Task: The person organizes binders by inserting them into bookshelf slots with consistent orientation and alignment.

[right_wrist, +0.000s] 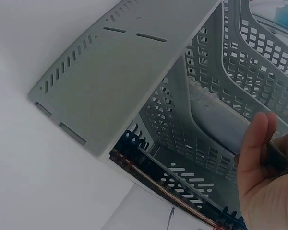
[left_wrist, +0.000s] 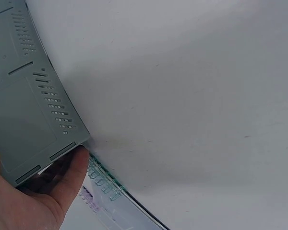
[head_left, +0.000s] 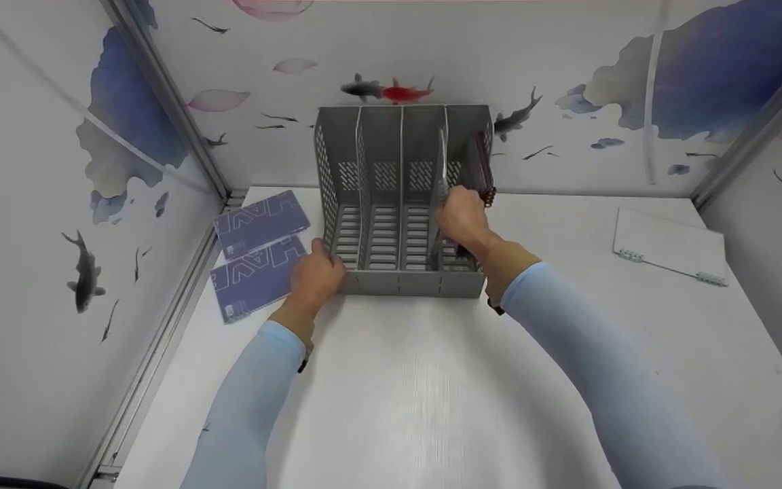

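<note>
A grey file organizer (head_left: 420, 284) with perforated dividers stands at the back of the table. My left hand (head_left: 318, 273) grips its front left corner; in the left wrist view, fingers wrap round the side wall. Over the organizer's right part, my right hand (head_left: 464, 216) pinches the edge of a pale spiral notebook (right_wrist: 216, 112), which is upright against the rightmost divider. Part of that notebook is hidden by the fingers and divider. In the rightmost compartment stand dark-covered spiral notebooks (head_left: 480, 163), their dark and reddish coils facing the front.
Two purple-blue notebooks (head_left: 262, 223) with large white letters lie left of the organizer, the nearer one close to my left hand. A white spiral notebook (head_left: 669, 246) lies at the table's right. Printed wall panels (head_left: 275, 149) enclose the table (head_left: 391, 380) at back and sides.
</note>
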Motion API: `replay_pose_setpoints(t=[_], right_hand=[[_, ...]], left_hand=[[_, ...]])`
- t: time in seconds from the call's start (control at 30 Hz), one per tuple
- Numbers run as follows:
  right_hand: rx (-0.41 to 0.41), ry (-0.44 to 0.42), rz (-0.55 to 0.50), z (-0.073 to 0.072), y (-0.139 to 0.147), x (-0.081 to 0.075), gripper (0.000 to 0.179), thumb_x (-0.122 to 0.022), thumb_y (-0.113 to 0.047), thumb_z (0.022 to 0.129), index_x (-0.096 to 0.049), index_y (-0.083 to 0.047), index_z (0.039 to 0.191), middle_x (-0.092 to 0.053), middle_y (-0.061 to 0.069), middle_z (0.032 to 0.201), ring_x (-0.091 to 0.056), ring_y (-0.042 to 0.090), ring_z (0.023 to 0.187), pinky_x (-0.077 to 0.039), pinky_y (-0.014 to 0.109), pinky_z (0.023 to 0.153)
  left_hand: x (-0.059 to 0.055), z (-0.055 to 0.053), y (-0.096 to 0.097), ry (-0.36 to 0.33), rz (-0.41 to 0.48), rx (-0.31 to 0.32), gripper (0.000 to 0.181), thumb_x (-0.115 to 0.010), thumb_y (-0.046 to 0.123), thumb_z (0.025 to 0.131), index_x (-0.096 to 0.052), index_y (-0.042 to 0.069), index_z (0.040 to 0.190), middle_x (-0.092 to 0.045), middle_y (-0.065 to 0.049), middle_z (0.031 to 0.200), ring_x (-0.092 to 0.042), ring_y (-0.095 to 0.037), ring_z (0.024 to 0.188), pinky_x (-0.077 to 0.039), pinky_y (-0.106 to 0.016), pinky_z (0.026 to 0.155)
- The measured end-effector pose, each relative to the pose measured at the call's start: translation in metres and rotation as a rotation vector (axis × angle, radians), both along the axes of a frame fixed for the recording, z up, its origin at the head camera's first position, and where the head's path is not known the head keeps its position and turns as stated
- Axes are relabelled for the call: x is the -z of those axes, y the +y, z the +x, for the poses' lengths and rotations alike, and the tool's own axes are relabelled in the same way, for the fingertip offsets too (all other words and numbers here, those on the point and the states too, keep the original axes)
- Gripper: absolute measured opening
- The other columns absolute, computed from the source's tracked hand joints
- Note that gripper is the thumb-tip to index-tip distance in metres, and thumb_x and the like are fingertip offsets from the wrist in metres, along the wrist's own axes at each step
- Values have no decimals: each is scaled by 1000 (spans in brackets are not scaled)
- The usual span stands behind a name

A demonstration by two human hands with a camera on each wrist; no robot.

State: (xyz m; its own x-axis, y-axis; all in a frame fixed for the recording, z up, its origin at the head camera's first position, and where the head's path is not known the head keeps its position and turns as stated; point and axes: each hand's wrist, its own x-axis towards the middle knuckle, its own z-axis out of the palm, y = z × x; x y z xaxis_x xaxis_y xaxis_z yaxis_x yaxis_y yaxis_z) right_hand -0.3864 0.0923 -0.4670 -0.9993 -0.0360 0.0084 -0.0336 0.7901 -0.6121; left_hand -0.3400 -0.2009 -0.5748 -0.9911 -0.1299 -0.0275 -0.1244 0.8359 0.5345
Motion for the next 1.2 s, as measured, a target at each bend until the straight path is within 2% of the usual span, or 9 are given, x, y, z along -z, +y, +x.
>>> replay_pose_setpoints(t=[0.2,0.4,0.5,0.6,0.73,0.83,0.93,1.03,1.2], right_hand=[[1,-59,-41,0,-5,5,27,-53,-9,107,-74,5,117,-74,13,92,-71,17,70,-54,25,58],[-4,-90,-74,-1,-6,10,29,-56,-11,108,-73,7,123,-81,20,103,-84,28,83,-57,24,59],[-7,-91,-75,-2,-7,14,29,-57,-12,107,-73,6,125,-82,21,107,-84,29,86,-63,30,65],[5,-100,-58,-3,-7,19,32,-58,-12,108,-69,7,131,-80,23,117,-83,32,96,-68,40,79],[17,-122,-33,-4,-5,28,40,-56,-12,109,-59,8,144,-74,26,129,-75,35,110,-64,49,94],[14,-127,-54,-5,-4,34,44,-55,-13,110,-55,9,149,-72,25,129,-74,33,107,-63,48,92],[24,-110,-82,-6,-6,37,44,-54,-18,111,-56,7,147,-73,23,124,-74,31,99,-63,46,86],[46,-102,-97,-9,-7,38,45,-56,-20,110,-56,6,146,-73,23,124,-74,32,99,-63,46,86],[56,-125,-84,-14,-7,39,54,-61,-20,110,-49,8,154,-71,28,137,-75,38,118,-63,52,100]], left_hand=[[-2,1,0,-11,-3,-4,61,-46,30,111,-42,-3,161,-76,-36,127,-76,-54,118,-58,-63,105],[-3,-1,-1,-22,-5,-5,60,-46,32,111,-42,-1,161,-76,-34,126,-76,-52,116,-58,-62,105],[-3,-2,-2,-29,-8,-8,61,-46,32,111,-41,-1,162,-76,-34,127,-77,-52,116,-59,-62,104],[-2,-3,-1,-44,0,-11,64,-46,34,112,-39,-1,165,-75,-34,133,-76,-52,122,-58,-62,107],[-1,-2,0,-54,5,-16,65,-47,34,112,-38,0,167,-73,-34,138,-73,-53,128,-57,-62,111],[-1,-1,1,-43,-1,-16,64,-48,34,112,-39,-1,166,-73,-35,137,-73,-54,128,-56,-63,111],[-1,-1,1,-31,4,-15,64,-48,34,112,-40,-1,165,-72,-35,138,-72,-55,129,-56,-63,112],[-1,-2,1,-31,7,-14,65,-48,34,112,-39,-1,166,-71,-35,140,-71,-55,131,-55,-63,114],[-1,-2,0,-35,3,-14,66,-48,34,112,-39,-2,166,-72,-35,140,-71,-54,131,-55,-62,114]])
